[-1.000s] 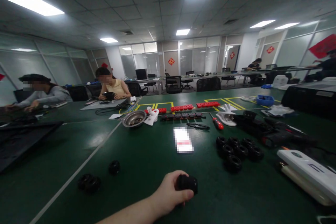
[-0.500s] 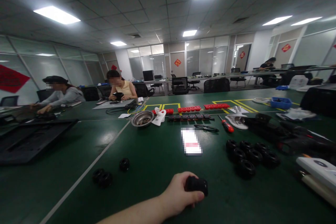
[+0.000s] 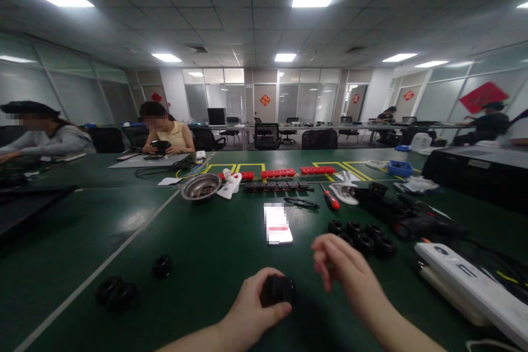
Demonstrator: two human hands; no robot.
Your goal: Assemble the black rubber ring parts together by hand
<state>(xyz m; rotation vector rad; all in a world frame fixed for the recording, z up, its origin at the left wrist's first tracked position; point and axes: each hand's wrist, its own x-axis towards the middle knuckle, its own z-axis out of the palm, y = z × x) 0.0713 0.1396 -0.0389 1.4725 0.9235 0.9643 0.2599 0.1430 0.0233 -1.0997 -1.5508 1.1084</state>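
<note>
My left hand [image 3: 251, 305] is closed around a black wheel [image 3: 284, 290], held low over the near middle of the green table. To its right my right hand [image 3: 340, 258] is in the air, its fingers loosely bent and apart, with nothing visible in them. Behind the right hand stands a group of several black wheels [image 3: 365, 242], partly hidden by it. On the left part of the table, a single black wheel [image 3: 162, 267] sits close to a pair of wheels [image 3: 116, 293]. Straight ahead lies a lit phone [image 3: 278, 224].
A metal bowl [image 3: 201, 187] with small parts stands beyond. Further along are red strips [image 3: 278, 173], a black strip [image 3: 279, 186], pliers [image 3: 301, 203] and a red-handled screwdriver [image 3: 330, 197]. A white device [image 3: 474, 286] lies right. A person [image 3: 167, 133] sits across the table.
My right hand has come into view beside the wheels. The left hand keeps its hold on the wheel. The head view has turned slightly right, shifting the scene leftward.
</note>
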